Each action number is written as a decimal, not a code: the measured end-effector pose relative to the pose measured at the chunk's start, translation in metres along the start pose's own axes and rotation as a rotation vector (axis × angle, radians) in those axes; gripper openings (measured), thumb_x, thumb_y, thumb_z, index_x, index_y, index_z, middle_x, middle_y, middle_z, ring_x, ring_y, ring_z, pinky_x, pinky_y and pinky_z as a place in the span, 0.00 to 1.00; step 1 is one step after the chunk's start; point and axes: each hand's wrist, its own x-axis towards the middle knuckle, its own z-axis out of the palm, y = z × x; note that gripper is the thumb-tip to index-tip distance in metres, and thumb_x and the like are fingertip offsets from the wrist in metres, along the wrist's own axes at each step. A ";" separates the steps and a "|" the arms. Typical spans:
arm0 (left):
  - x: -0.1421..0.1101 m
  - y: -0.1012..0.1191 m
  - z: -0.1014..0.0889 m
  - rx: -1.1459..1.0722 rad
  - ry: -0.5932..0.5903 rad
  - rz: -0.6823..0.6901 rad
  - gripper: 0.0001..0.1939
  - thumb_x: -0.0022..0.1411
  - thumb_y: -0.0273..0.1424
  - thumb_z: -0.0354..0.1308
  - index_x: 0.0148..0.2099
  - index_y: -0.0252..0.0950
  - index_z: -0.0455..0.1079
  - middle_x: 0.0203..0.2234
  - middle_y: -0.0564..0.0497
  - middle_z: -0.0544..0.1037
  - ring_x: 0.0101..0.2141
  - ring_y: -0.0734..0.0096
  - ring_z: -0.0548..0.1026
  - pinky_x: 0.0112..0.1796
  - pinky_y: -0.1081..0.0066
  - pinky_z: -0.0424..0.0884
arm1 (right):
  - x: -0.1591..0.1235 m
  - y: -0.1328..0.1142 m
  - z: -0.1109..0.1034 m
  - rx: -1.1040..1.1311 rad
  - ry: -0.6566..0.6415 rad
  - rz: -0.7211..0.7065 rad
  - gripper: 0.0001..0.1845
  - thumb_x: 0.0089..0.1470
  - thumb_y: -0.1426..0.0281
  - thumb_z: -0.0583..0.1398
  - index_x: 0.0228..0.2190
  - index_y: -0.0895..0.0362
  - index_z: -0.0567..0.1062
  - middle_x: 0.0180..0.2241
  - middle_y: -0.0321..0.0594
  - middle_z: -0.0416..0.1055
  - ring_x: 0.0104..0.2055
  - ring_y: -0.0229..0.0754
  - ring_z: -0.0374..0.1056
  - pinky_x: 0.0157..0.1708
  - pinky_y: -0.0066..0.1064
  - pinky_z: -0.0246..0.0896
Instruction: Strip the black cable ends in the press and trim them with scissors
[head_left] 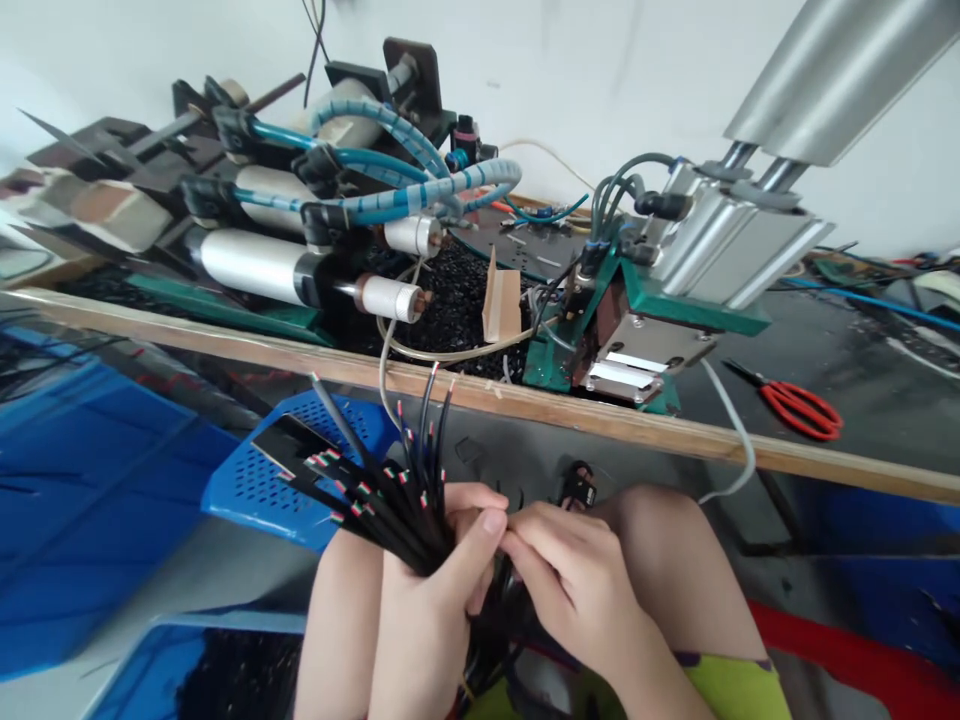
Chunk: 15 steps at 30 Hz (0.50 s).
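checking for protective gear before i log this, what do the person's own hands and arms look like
The left hand and right hand are both bare: no gloves, and no rings or markings can be made out. The visible parts of the left forearm and right forearm show no sleeve, watch or bracelet.

No readable text from my end. White mark on the sandal (579, 487), too small for me to make out.
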 end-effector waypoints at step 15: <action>0.010 -0.015 0.005 0.162 -0.129 0.043 0.18 0.73 0.46 0.74 0.44 0.35 0.82 0.29 0.48 0.84 0.17 0.81 0.63 0.20 0.75 0.59 | -0.012 0.045 -0.110 -0.432 0.010 0.187 0.08 0.74 0.67 0.67 0.44 0.49 0.90 0.47 0.42 0.91 0.47 0.48 0.88 0.51 0.36 0.82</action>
